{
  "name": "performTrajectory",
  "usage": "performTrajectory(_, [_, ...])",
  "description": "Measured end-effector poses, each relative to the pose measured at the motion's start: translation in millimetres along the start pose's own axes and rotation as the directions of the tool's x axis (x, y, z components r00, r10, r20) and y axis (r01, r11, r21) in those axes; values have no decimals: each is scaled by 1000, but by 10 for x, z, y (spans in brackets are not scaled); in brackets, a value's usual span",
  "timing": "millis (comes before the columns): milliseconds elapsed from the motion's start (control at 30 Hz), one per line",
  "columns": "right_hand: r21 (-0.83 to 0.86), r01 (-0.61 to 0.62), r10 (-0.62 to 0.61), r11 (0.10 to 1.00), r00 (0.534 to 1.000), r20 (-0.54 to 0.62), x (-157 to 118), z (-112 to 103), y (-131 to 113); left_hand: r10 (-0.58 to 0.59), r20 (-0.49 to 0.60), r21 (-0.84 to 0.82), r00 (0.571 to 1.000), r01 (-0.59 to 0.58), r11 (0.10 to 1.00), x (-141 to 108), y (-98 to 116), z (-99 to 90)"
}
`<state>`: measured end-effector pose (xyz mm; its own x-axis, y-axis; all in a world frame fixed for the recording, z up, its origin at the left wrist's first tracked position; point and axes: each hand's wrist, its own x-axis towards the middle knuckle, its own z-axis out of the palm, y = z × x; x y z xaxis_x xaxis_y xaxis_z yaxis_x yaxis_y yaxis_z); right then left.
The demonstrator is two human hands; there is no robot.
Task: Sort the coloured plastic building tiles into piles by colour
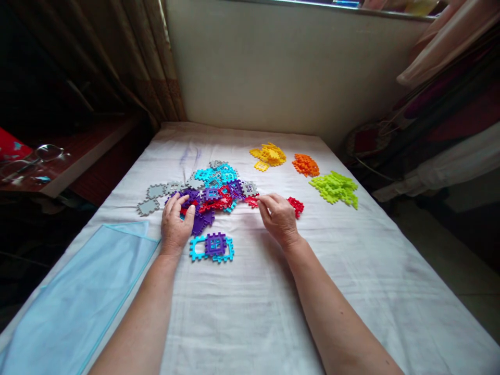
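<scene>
A mixed heap of flat toothed plastic pieces lies mid-table, with purple pieces (202, 221), blue pieces (216, 176), red pieces (222, 200) and grey pieces (157, 191). My left hand (176, 225) rests at the heap's left edge on purple pieces, fingers apart. At the right end, my right hand (276, 216) has its fingertips pinched at a red piece (251, 201); whether it grips that piece is hidden. More red pieces (296, 207) lie just beyond the right hand. Nearer me, a purple window piece (215, 245) overlaps blue frame pieces (198, 248).
Separate piles of yellow (269, 155), orange (305, 165) and lime green pieces (336, 188) lie at the back right. A light blue cloth (82, 291) covers the table's left side. Glasses (49, 152) rest on a wooden surface at left.
</scene>
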<state>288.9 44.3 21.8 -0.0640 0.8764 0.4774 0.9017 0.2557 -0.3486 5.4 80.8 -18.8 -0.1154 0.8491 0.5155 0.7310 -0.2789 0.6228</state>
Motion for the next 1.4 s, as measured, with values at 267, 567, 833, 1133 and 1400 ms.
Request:
performTrajectory(267, [123,-597,609,793,763,-217,-12,-206,553,15,-2,25,1000,-15,1000,4,2,-7])
performTrajectory(567, [-12,-597,574,802,776,-260,-33,-127,717,7,22,48,1000,-8,999,11,4,-20])
performTrajectory(833, [-122,-192,185,974,980,-68,8,13,206,7,18,43,1000,-8,999,15,-3,-9])
performTrajectory(1133, [-300,-131,197,945,959,202,-50,181,-114,11,24,57,1000,-13,998,18,4,-23])
performTrajectory(1400, [-287,-107,186,952,946,267,5,76,-229,8,12,55,1000,-9,998,8,-8,-9])
